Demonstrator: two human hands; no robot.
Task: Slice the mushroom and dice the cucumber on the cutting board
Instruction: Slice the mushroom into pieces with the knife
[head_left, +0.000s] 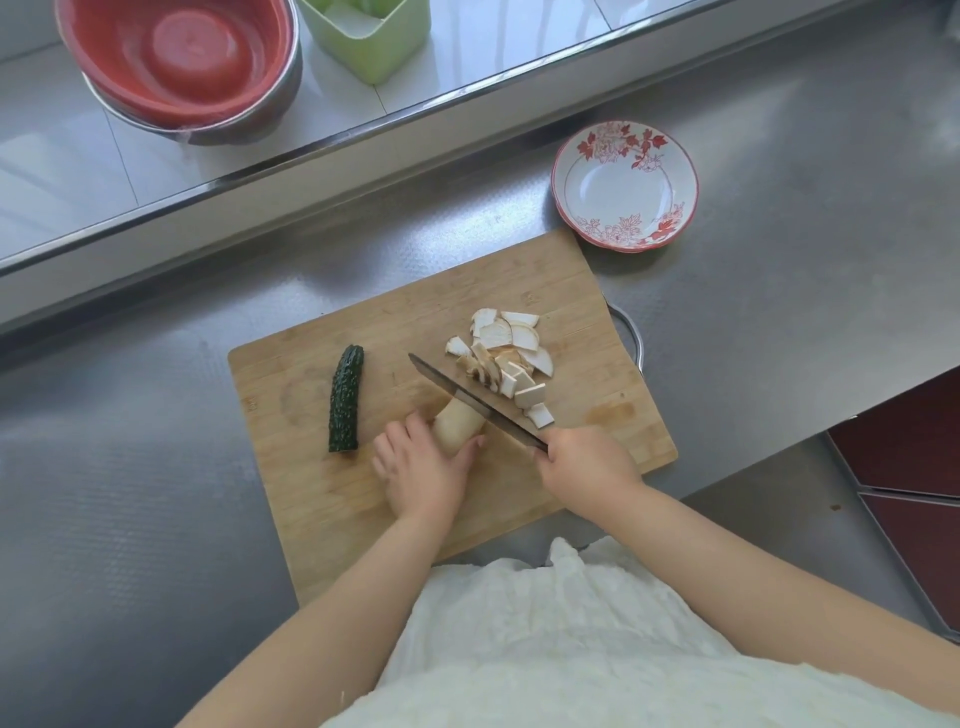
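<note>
A wooden cutting board (322, 499) lies on the steel counter. My left hand (423, 467) grips the pale mushroom stem (457, 423), holding it down on the board. My right hand (587, 467) grips the handle of a knife (467, 397), whose blade lies across the cut end of the stem. A pile of white mushroom slices (511, 358) sits just beyond the blade. A dark green piece of cucumber (345, 400) lies whole on the board's left part, apart from both hands.
A red-flowered white plate (623, 187) stands beyond the board's far right corner. On the raised ledge at the back sit a red bowl inside a steel bowl (182, 62) and a light green container (371, 36). The counter drops off at the right.
</note>
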